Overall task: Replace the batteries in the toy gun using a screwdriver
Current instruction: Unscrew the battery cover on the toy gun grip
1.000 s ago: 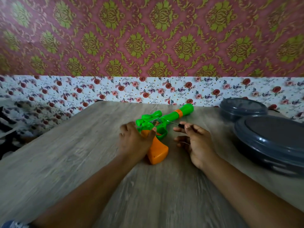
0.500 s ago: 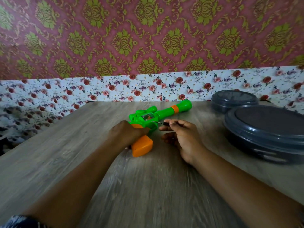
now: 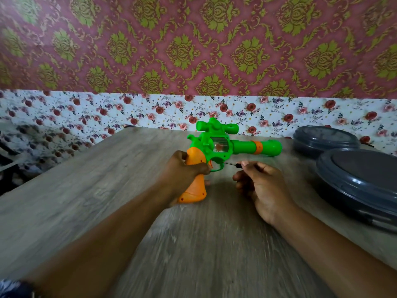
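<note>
A green toy gun (image 3: 223, 146) with an orange grip stands upright on the wooden table (image 3: 90, 190), its barrel pointing right and its scope on top. My left hand (image 3: 182, 172) grips the orange handle from the left. My right hand (image 3: 260, 186) pinches a thin screwdriver (image 3: 233, 164) with a black handle. The metal tip points left and reaches the trigger guard. Most of the handle is hidden inside my fingers.
Two dark grey round lidded containers stand at the right, a large one (image 3: 361, 181) near me and a smaller one (image 3: 324, 139) behind it. The patterned wall rises right behind the table's far edge.
My left hand has tipped the gun from lying on its side to standing upright. My right hand with the screwdriver has stayed beside the trigger guard.
</note>
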